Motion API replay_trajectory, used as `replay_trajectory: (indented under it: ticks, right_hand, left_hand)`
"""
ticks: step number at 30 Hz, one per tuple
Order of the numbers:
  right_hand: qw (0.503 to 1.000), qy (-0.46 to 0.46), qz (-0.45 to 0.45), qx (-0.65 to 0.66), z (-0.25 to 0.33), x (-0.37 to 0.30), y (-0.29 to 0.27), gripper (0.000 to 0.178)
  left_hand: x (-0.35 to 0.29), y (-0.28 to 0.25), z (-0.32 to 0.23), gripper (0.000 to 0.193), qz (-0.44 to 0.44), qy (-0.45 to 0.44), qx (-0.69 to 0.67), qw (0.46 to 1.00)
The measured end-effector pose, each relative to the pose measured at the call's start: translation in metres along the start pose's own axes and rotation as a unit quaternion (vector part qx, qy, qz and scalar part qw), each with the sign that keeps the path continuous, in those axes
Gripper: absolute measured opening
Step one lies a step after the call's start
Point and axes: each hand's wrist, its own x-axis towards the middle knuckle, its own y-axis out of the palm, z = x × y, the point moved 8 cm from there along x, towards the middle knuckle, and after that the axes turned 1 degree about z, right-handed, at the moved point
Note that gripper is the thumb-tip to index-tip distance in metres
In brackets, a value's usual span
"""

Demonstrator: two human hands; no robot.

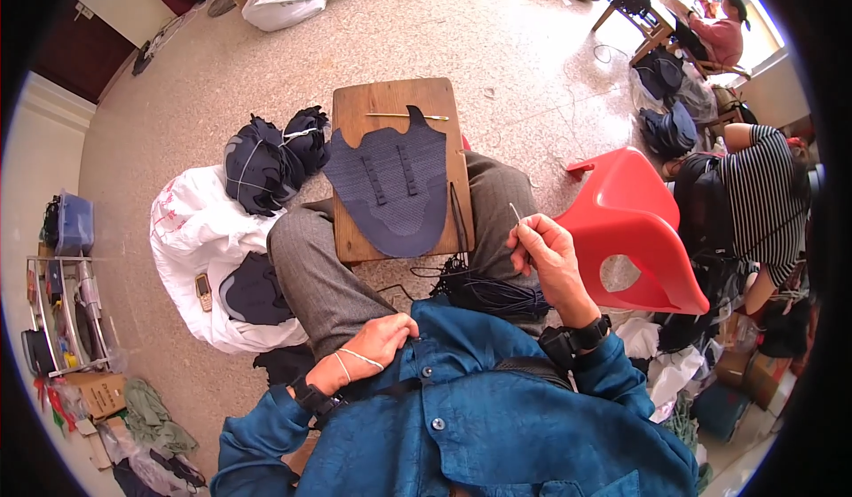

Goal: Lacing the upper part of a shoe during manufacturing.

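My right hand [548, 253], raised over my right thigh, pinches a thin pale needle-like tool [514, 212] that points up. Against the front of my blue shirt [355, 444] rests my left hand [368, 346], its fingers curled; what they grip, if anything, is hidden. A dark navy shoe upper [390, 186] lies flat on a small wooden stool [351, 102] between my knees, two rows of lace loops showing. Beyond it lies a slim brass-coloured tool [406, 116]. One dark lace [459, 217] runs along the stool's right side, and a bundle of dark laces [501, 297] sits in my lap.
Tied stacks of dark uppers [257, 164] stand left of the stool, beside a white sack [182, 222] bearing a phone [203, 291] and more uppers [253, 288]. A red plastic stool [635, 200] is at my right. Two other people sit further right, one in stripes [759, 182].
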Motion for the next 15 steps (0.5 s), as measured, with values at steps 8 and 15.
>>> replay_trajectory:
  ticks: [8, 15]
  right_hand:
    - [0.987, 0.033, 0.157, 0.000, 0.017, 0.000, 0.089, 0.008]
    - [0.978, 0.015, 0.208, 0.019, 0.018, 0.003, 0.130, 0.012]
  left_hand:
    - [0.027, -0.073, -0.045, 0.013, -0.258, 0.038, -0.418, 0.870]
    - [0.034, -0.077, -0.062, 0.010, -0.237, 0.111, -0.574, 0.776]
